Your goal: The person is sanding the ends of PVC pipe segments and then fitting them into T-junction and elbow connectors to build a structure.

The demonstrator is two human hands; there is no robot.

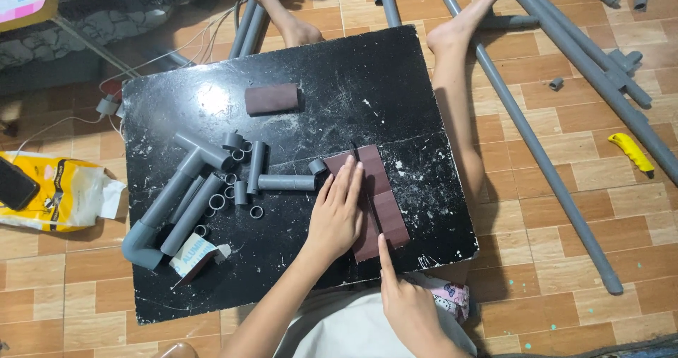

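Left hand (337, 213): flat, open, pressing brown sandpaper (371, 203).
Right hand (402, 294): at 5 o'clock, one finger on sandpaper edge, gripping nothing.
Risk: might slip, scrape fingers.

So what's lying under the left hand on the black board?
A brown sandpaper sheet on the black board, pressed flat by the left hand. The part beneath the palm is hidden.

Pipes: grey cut pieces (212, 188) are grouped on the black surface (318, 68).
Floor: a yellow cutter (631, 150) is laid on tiles.
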